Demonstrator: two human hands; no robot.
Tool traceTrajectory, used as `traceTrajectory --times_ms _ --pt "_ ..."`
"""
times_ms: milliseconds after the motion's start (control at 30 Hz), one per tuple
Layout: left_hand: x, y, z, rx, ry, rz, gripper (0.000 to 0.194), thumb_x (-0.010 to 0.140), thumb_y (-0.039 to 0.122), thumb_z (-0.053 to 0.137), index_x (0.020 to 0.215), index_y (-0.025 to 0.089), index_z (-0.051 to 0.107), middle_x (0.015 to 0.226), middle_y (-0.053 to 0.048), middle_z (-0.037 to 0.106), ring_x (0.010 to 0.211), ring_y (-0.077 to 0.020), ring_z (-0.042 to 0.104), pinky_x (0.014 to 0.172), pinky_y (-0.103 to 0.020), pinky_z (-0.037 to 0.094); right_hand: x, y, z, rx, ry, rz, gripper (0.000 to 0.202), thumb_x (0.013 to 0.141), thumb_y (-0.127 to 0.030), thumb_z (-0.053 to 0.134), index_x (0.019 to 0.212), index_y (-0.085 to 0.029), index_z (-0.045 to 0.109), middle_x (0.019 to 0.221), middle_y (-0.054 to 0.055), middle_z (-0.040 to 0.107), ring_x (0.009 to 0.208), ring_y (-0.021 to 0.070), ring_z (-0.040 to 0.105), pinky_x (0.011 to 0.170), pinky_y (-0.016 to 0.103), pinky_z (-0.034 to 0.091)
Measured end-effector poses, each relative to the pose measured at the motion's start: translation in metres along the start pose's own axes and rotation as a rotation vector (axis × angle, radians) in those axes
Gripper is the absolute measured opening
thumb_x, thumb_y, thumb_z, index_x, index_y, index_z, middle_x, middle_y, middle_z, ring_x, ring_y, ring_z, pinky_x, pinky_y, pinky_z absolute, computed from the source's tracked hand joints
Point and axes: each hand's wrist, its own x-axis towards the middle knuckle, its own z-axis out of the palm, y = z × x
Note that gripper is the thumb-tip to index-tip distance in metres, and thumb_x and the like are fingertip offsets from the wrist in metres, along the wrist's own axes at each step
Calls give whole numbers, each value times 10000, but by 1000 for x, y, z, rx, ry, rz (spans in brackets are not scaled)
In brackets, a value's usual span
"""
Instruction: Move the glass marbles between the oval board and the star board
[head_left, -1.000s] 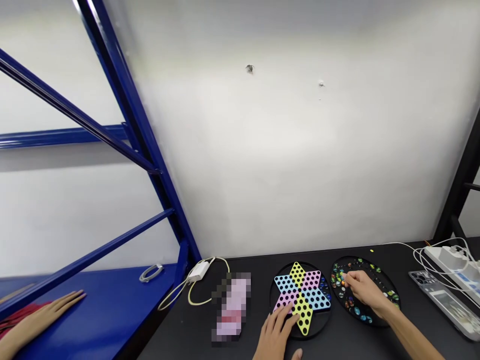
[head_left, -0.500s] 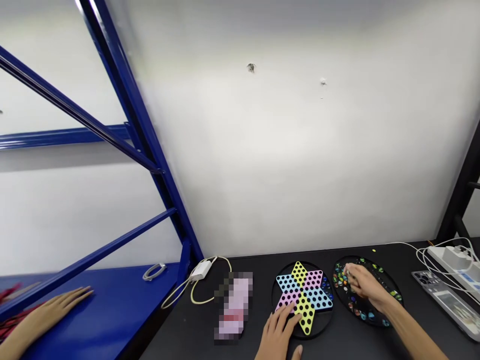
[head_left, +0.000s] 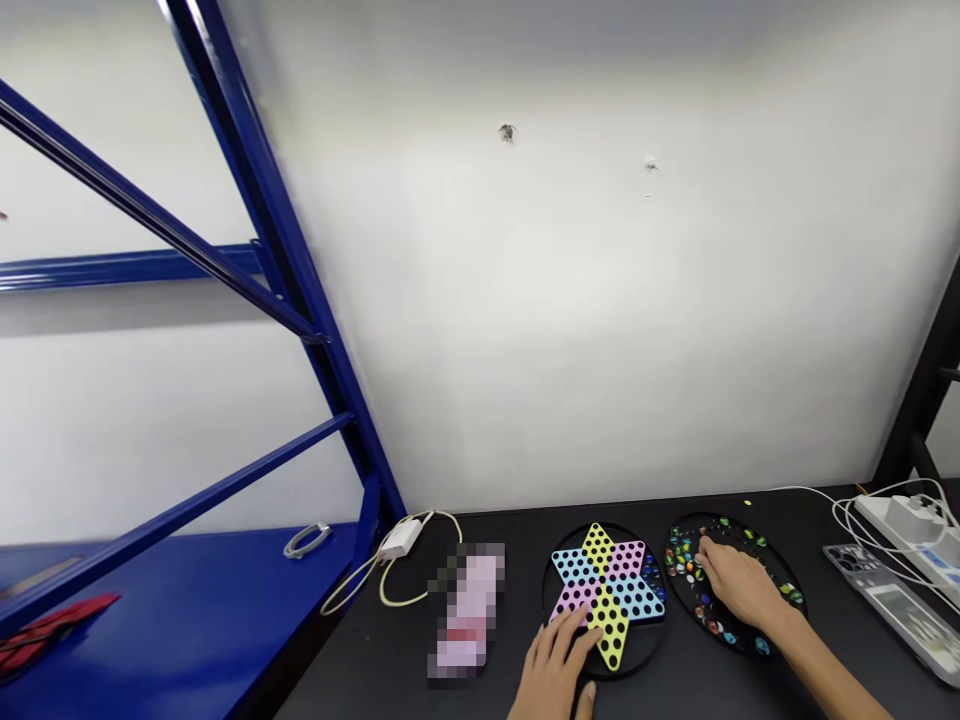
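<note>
A star-shaped board [head_left: 609, 580] in yellow, blue and pink, dotted with black holes, lies on a round black tray. My left hand [head_left: 556, 660] rests with spread fingers on the board's lower left points and holds nothing. To the right, a round black tray [head_left: 796, 565] carries many small coloured glass marbles [head_left: 686, 565]. My right hand [head_left: 739, 585] reaches down among them, palm down, with its fingertips at the marbles. Whether it pinches a marble is hidden. Blue marbles [head_left: 652, 575] show beside the star board.
A blurred pinkish item [head_left: 472, 610] and a white adapter with cable [head_left: 401, 540] lie left. At the right are a phone [head_left: 892, 605] and a power strip [head_left: 911, 530]. A blue shelf [head_left: 187, 600] bears a coiled cable [head_left: 306, 541] and red cloth [head_left: 56, 632].
My right hand has lowered and flattened over the marbles from a raised, curled pose. Another person's hand has left the blue shelf, where the red cloth now shows more. My left hand stays put.
</note>
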Motion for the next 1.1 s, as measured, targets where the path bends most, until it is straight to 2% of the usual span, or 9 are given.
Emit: traceTrajectory --times_ms 133,267,400,500,600,733,867,967,1100 --pt "0 -1 1 7 -2 -9 690 904 121 497 1518 410 373 1582 28 459 1421 -280 454 1142 -482 447 3 -3 3 37 19 -31 211 952 -278 435 1075 -219 595 866 117 720 753 288 688 660 336 382" --pt "1 -7 1 -1 -24 14 652 913 155 527 1494 425 406 1575 34 469 1409 -280 477 1132 -457 462 11 -4 -5 726 131 42 209 898 -435 535 826 -242 571 642 -16 546 559 163 536 556 271 353" --pt "1 -7 1 -8 -38 5 626 913 157 522 1473 422 431 1582 39 459 1417 -278 465 1142 -463 450 15 -6 -18 1186 146 177 401 903 -629 403 900 -256 550 628 -72 444 406 92 292 414 233 205" --pt "1 -3 3 -8 -12 -28 611 913 146 504 1459 413 447 1582 42 457 1430 -279 445 1155 -486 430 12 -10 -17 1079 165 158 393 897 -613 446 798 -245 543 627 -52 472 447 105 359 438 243 268" --pt "0 -2 3 -16 -19 -22 616 919 124 477 1467 404 442 1581 41 459 1430 -268 444 1163 -485 418 5 -15 -2 739 156 20 345 915 -514 493 713 -241 552 668 -4 577 619 168 552 602 280 418" --pt "0 -2 2 -11 -7 -15 635 931 121 469 1495 406 410 1589 33 448 1429 -269 443 1157 -481 429 -1 -22 19 204 117 -119 267 968 -345 407 996 -270 661 1022 79 738 888 254 690 744 323 464" --pt "0 -1 3 8 -16 -19 713 909 66 466 1518 423 369 1582 38 456 1427 -266 445 1152 -485 440 0 -28 23 -35 68 -172 314 943 -231 408 1143 -227 650 1140 149 724 809 252 710 676 320 451" --pt "0 -1 3 16 -24 -27 731 900 36 460 1516 419 373 1588 37 445 1434 -264 433 1156 -488 438 2 -32 11 91 62 -165 211 932 -250 440 968 -215 644 985 116 727 774 236 681 673 311 441" --pt "0 0 1 3 -28 -14 752 893 20 445 1524 419 354 1592 41 439 1429 -258 440 1155 -492 438 1 -49 -13 804 38 -23 323 953 -510 466 791 -239 534 716 -3 599 611 148 548 549 244 383"
